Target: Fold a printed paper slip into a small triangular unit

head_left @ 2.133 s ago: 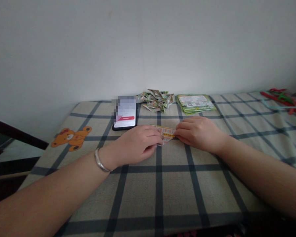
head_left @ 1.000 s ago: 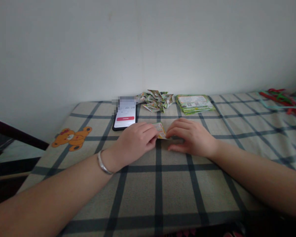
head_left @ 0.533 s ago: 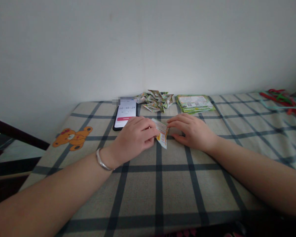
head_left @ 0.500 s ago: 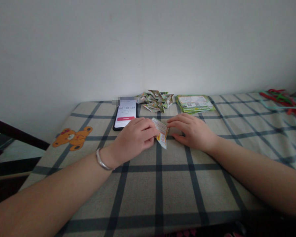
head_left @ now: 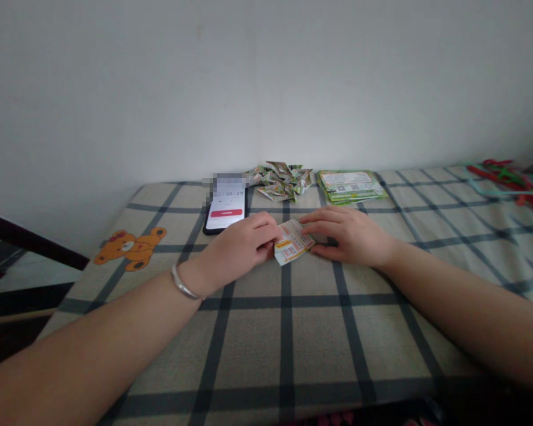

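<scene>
My left hand [head_left: 251, 239] is closed on the left edge of a small printed paper leaflet [head_left: 292, 241], its fingers and thumb pinched together. White with orange print and a yellow strip, the leaflet shows its broad face just above the checked cloth. At its right side is my right hand [head_left: 342, 235], fingers stretched out and thumb apart from them. The leaflet's right corner reaches the gap between them; I cannot tell how firmly they touch it. Behind the hands lies a pile of folded paper pieces [head_left: 279, 190], with a stack of green printed leaflets [head_left: 352, 187] to its right.
A phone [head_left: 224, 216] with a timer on its screen lies behind my left hand. A bear picture [head_left: 131, 248] is at the left on the checked tablecloth [head_left: 257, 349]. Red, green and pale blue strips [head_left: 510, 180] lie at the far right. A wall rises behind the table.
The leaflet has turned from a narrow, pointed shape to a broader face, extending toward my right thumb. My left hand has shifted slightly left. The pile and stack have stayed put.
</scene>
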`<state>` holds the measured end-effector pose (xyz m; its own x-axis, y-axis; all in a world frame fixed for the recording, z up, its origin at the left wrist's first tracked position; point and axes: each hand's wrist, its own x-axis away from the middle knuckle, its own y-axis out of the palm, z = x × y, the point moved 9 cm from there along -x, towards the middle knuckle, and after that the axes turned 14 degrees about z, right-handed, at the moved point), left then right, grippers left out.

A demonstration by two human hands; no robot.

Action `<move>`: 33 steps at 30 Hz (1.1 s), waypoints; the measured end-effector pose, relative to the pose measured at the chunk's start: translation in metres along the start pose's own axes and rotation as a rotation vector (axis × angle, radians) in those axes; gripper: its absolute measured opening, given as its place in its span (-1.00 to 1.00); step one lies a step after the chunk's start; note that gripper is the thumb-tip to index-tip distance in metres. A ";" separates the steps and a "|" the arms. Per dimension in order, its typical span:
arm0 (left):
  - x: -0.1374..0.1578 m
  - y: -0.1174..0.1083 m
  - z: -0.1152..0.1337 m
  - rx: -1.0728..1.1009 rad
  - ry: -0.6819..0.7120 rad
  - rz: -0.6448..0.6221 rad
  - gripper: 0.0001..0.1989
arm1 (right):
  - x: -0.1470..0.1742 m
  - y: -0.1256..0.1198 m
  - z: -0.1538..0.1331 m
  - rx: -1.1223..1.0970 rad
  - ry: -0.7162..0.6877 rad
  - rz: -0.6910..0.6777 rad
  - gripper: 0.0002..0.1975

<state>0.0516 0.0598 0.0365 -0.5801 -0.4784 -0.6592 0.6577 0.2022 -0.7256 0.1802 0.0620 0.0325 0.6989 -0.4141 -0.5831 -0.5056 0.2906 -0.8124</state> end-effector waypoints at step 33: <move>-0.004 -0.011 0.014 -0.116 0.112 0.059 -0.92 | -0.003 -0.004 0.007 -0.005 0.122 0.075 -0.79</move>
<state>0.0533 0.0474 0.0503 -0.5964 -0.3660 -0.7144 0.6361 0.3274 -0.6987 0.1840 0.0678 0.0376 0.5921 -0.4935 -0.6371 -0.5571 0.3207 -0.7661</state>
